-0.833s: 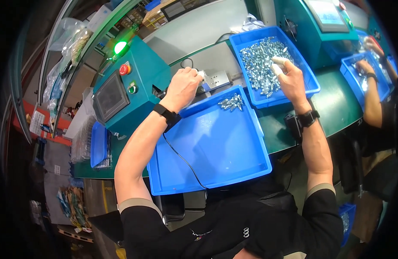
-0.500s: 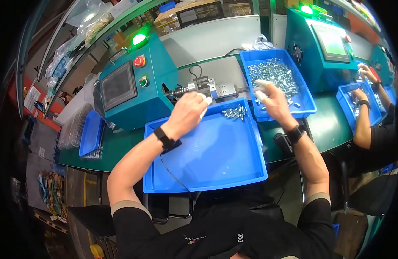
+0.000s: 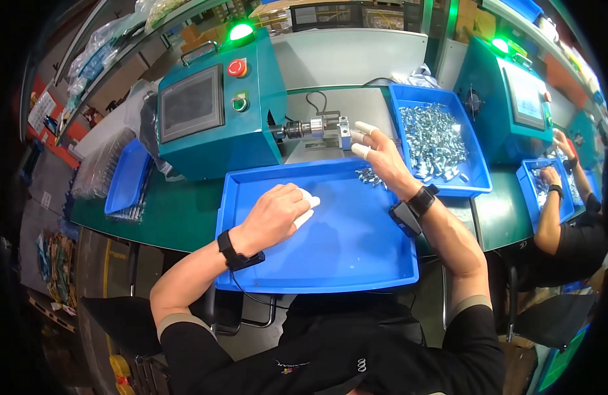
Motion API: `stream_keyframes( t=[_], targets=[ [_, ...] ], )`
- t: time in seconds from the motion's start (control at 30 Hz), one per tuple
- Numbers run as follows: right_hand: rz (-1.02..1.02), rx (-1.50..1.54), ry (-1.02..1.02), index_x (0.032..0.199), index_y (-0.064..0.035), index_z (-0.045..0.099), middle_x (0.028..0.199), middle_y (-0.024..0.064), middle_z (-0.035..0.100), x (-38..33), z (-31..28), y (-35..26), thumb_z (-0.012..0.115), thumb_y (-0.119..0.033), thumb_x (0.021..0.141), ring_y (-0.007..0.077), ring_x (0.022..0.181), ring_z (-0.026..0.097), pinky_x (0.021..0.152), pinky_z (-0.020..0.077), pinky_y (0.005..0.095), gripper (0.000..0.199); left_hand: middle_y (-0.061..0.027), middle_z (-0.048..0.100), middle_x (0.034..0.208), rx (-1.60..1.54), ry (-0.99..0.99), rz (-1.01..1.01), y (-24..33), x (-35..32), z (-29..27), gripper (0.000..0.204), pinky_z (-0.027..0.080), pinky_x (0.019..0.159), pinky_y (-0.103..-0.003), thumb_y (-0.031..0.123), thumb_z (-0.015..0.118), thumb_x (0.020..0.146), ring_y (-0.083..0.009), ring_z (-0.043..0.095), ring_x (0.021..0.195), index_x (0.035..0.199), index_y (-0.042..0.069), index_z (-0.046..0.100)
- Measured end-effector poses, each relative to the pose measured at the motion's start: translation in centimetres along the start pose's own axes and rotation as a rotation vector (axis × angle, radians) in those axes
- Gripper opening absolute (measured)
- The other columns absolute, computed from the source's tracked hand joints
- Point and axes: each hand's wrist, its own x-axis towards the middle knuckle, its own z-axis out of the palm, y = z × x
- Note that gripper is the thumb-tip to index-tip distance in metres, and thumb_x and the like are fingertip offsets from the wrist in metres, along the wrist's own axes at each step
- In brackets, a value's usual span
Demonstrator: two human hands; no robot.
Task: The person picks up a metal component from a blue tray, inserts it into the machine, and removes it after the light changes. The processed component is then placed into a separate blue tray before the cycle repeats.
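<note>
My left hand (image 3: 276,214), white covers on its fingertips, hangs over the big shallow blue tray (image 3: 330,270). Its fingers are curled together, and whatever they may hold is hidden. Beside the metal clamping fixture (image 3: 344,133) of the teal machine (image 3: 258,135) is my right hand (image 3: 385,161). Its covered fingertips point at the fixture with gaps between them, and I see nothing held there. A small pile of shiny metal parts (image 3: 368,176) lies in the tray's far right corner, partly behind my right hand. Many more loose metal parts (image 3: 436,141) fill the blue bin (image 3: 472,191) on the right.
The machine carries a dark screen (image 3: 192,105), a red stop button (image 3: 237,68) and a lit green lamp (image 3: 241,31). A narrow blue tray (image 3: 127,178) stands at left. At right, another person's arm (image 3: 551,210) reaches to a small blue bin (image 3: 531,197) beside a second teal machine (image 3: 492,105).
My left hand has drawn back from the fixture to above the large tray. My right hand has moved left from the parts bin to the fixture. The whole view has shifted slightly.
</note>
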Motion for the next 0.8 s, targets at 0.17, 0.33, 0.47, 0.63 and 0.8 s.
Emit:
stream_keyframes(
  t=[0.17, 0.33, 0.47, 0.63, 0.8],
  targets=[
    [0.017, -0.003, 0.012, 0.163, 0.0018, 0.034, 0.157, 0.0198, 0.055, 0.4, 1.2, 0.0, 0.066, -0.016, 0.102, 0.0263, 0.143, 0.054, 0.113, 0.0445, 0.0358, 0.071, -0.0101, 0.067, 0.089, -0.040, 0.018, -0.034, -0.5, -1.0, 0.1, 0.026, 0.053, 0.083, -0.041, 0.007, 0.077, 0.084, -0.0308, 0.065, 0.089, 0.109, 0.005, 0.078],
    [-0.005, -0.030, -0.005, 0.162, 0.0015, 0.036, 0.154, 0.0184, 0.059, 1.7, 2.7, 0.0, 0.066, -0.016, 0.102, 0.0242, 0.140, 0.057, 0.106, 0.0477, 0.0334, 0.070, -0.0098, 0.066, 0.088, -0.059, 0.024, -0.042, -0.4, -1.3, -0.2, 0.023, 0.053, 0.082, -0.042, 0.008, 0.077, 0.084, -0.0307, 0.065, 0.089, 0.107, 0.005, 0.078],
    [0.010, -0.034, 0.015, 0.161, 0.0011, 0.038, 0.152, 0.0178, 0.061, 1.2, 2.7, 0.2, 0.066, -0.016, 0.101, 0.0235, 0.138, 0.058, 0.105, 0.0485, 0.0332, 0.068, -0.0096, 0.066, 0.087, -0.076, 0.023, -0.049, -0.4, -1.4, 0.1, 0.021, 0.053, 0.081, -0.042, 0.008, 0.078, 0.084, -0.0304, 0.065, 0.088, 0.105, 0.005, 0.078],
    [-0.013, -0.022, 0.013, 0.161, 0.0003, 0.039, 0.152, 0.0178, 0.060, 1.3, 2.5, 0.6, 0.066, -0.016, 0.101, 0.0234, 0.138, 0.058, 0.104, 0.0488, 0.0326, 0.067, -0.0093, 0.066, 0.087, -0.094, 0.047, -0.043, -0.5, -1.5, 0.5, 0.022, 0.053, 0.080, -0.041, 0.009, 0.078, 0.085, -0.0300, 0.065, 0.088, 0.106, 0.005, 0.078],
    [-0.023, -0.013, 0.020, 0.161, 0.0007, 0.039, 0.153, 0.0185, 0.059, 1.3, 2.7, 1.2, 0.066, -0.016, 0.101, 0.0248, 0.139, 0.058, 0.105, 0.0489, 0.0332, 0.067, -0.0091, 0.066, 0.087, -0.103, 0.037, -0.046, -0.7, -1.3, 0.5, 0.022, 0.053, 0.080, -0.041, 0.009, 0.079, 0.085, -0.0301, 0.065, 0.087, 0.107, 0.004, 0.079]
  ],
)
